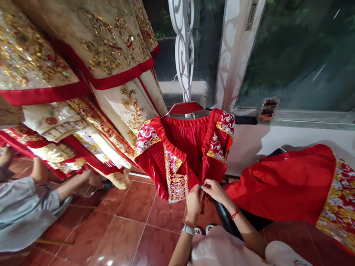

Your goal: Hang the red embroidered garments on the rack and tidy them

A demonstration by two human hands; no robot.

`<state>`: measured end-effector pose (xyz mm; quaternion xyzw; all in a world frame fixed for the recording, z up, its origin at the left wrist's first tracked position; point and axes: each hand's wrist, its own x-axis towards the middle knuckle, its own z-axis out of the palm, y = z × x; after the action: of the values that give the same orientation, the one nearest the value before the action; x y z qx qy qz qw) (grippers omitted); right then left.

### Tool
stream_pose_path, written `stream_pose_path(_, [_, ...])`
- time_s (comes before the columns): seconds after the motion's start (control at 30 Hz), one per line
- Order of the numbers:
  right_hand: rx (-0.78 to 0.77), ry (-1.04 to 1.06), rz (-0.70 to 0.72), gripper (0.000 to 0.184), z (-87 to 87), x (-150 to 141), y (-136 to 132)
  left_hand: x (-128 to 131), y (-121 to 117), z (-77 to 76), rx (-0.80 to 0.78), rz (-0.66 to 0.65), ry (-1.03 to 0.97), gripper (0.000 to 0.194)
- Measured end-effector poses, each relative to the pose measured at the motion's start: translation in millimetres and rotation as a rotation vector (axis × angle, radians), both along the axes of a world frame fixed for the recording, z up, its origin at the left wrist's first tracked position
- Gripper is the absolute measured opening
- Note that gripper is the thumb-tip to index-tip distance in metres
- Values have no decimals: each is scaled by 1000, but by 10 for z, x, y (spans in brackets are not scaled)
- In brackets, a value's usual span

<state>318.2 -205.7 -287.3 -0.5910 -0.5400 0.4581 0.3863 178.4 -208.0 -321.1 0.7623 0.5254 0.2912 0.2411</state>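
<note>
A red pleated garment (193, 126) with white and gold embroidered panels hangs from a red hanger (185, 107) in front of me. My left hand (194, 202), with a watch on its wrist, is closed on red cloth at the garment's lower middle. Right beside it, my right hand (215, 190) pinches the same part, its fingertips nearly meeting the left ones. A tiny blue spot shows at the fingertips; what it is I cannot make out. A red string bracelet circles my right wrist.
Cream and gold sequinned garments (112, 36) with red hems hang at the left. Another red embroidered garment (288, 183) lies over a dark chair at the right. A white scrolled metal stand (182, 52) rises before the window. At the far left a person's legs (72, 184) show.
</note>
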Motion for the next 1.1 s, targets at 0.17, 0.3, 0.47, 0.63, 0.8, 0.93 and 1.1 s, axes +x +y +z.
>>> stream_pose_path(0.17, [36, -234, 41, 19, 110, 60, 24, 0, -14, 64, -5, -23, 30, 15])
stream_pose_path(0.3, [78, -270, 40, 22, 223, 85, 33, -8, -15, 103, -6, -26, 33, 17])
stream_pose_path(0.47, [-363, 415, 48, 34, 210, 47, -34, -11, -22, 127, -23, -28, 54, 20])
stream_pose_path(0.63, [-499, 685, 95, 46, 339, 11, 29, 22, -31, 105, -17, -22, 35, 23])
stream_pose_path(0.8, [-249, 659, -7, 34, 794, 19, 214, 52, 27, 283, 18, 7, 25, 17])
stream_pose_path(0.93, [-223, 569, -58, 33, 936, -30, 173, 82, 165, 627, 63, 85, 53, 12])
stream_pose_path(1.1, [-203, 569, -87, 37, 926, -99, 142, 213, 268, 810, 26, 32, 147, 14])
